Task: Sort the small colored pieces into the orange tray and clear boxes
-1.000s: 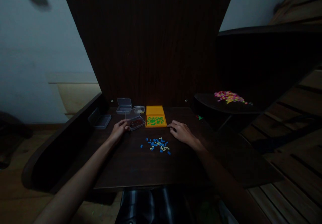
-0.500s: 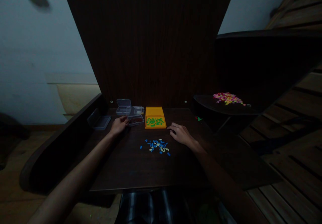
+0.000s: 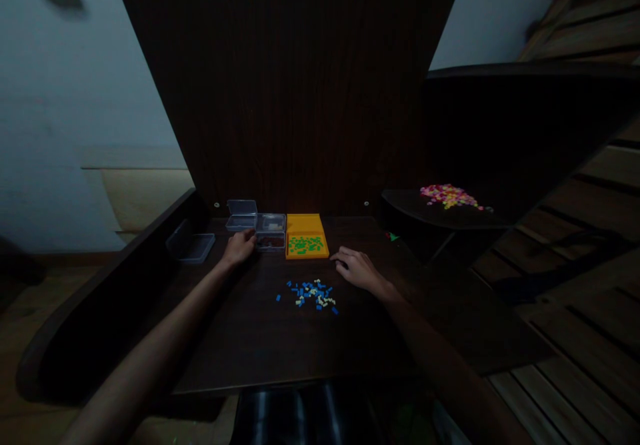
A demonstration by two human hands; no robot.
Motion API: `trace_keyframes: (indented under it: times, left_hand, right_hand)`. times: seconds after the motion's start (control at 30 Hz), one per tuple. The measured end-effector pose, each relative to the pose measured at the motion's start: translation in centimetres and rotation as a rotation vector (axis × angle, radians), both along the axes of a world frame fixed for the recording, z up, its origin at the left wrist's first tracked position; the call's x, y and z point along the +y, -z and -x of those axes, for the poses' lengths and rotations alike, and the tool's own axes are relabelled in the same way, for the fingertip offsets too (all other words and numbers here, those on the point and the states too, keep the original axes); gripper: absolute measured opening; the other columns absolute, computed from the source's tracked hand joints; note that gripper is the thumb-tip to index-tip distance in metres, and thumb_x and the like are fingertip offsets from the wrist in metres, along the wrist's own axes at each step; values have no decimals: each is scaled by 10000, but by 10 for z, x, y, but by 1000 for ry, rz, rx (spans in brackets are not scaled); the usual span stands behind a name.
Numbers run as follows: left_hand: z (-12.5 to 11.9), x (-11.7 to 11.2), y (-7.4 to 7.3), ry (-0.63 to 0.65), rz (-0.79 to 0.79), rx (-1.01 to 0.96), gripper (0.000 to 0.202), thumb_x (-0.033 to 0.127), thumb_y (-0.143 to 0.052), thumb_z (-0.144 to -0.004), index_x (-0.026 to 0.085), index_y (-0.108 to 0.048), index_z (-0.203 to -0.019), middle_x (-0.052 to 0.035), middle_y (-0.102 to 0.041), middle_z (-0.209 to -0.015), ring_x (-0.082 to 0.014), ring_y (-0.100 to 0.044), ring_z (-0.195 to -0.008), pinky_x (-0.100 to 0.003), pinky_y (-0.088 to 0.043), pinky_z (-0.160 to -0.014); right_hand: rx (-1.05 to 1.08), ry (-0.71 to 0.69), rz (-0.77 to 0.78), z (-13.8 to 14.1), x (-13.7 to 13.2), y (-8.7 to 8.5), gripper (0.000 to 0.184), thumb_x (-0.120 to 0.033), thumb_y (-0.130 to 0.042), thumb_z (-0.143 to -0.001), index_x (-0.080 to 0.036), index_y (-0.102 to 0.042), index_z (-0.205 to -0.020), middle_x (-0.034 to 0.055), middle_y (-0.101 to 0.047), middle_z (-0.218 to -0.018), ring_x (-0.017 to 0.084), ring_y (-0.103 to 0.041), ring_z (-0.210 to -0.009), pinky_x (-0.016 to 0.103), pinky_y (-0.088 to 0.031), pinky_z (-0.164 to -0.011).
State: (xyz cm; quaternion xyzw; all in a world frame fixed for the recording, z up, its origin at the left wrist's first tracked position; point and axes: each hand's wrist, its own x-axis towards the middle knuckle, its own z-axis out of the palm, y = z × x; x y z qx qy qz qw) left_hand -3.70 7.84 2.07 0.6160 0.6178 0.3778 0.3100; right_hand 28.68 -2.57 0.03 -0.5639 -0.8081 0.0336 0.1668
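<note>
My left hand (image 3: 241, 246) is closed at the left edge of a clear plastic box (image 3: 271, 248), which stands open beside an open yellow box (image 3: 327, 250). Small green pieces (image 3: 306, 245) lie inside the yellow box. To the right of that box, my right hand (image 3: 357, 267) rests on the desk with its fingers loosely bent and apart, holding nothing. In front of the boxes, between my arms, spreads a loose pile of small blue and cream pieces (image 3: 313, 293).
Two more clear boxes stand open: one at the back (image 3: 241, 222), another at the left (image 3: 197, 248). A pile of pink and yellow pieces (image 3: 450, 196) sits on the corner shelf (image 3: 430, 213). A small red and green item (image 3: 393, 237) lies below it.
The clear box at my left hand has swung from a slant to square against the yellow box. My right hand stays in place. The view has shifted slightly.
</note>
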Motion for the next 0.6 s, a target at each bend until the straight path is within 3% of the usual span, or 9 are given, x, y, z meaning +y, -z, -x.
trace_keyframes:
  times: [0.3, 0.43, 0.6]
  left_hand:
    - [1, -4, -2, 37, -36, 108, 247, 147, -673, -707, 214, -744, -934, -76, -755, -1068, -317, -625, -1171, -342, -454, -1011]
    - [8, -2, -5, 20, -62, 203, 270, 203, -607, -784, 159, -719, -1025, -141, -726, -1114, -339, -632, -1135, -396, -443, -1024]
    - [19, 8, -5, -38, -190, 348, 460, 199, -558, -800, 85, -599, -1244, -215, -527, -1380, -377, -433, -1322, -479, -305, -1140]
  right_hand:
    - [-6, -10, -5, -2, 1, 1, 279, -155, -501, -893, -186, -710, -1075, 61, -674, -1020, 178, -638, -913, 266, -469, -775]
    - [5, -17, -4, -3, 1, 2, 280, -160, -497, -898, -186, -707, -1082, 63, -673, -1022, 180, -638, -910, 268, -471, -771]
    - [7, -9, -4, -3, 1, 3, 274, -156, -504, -896, -188, -710, -1074, 61, -673, -1013, 177, -642, -903, 261, -477, -773]
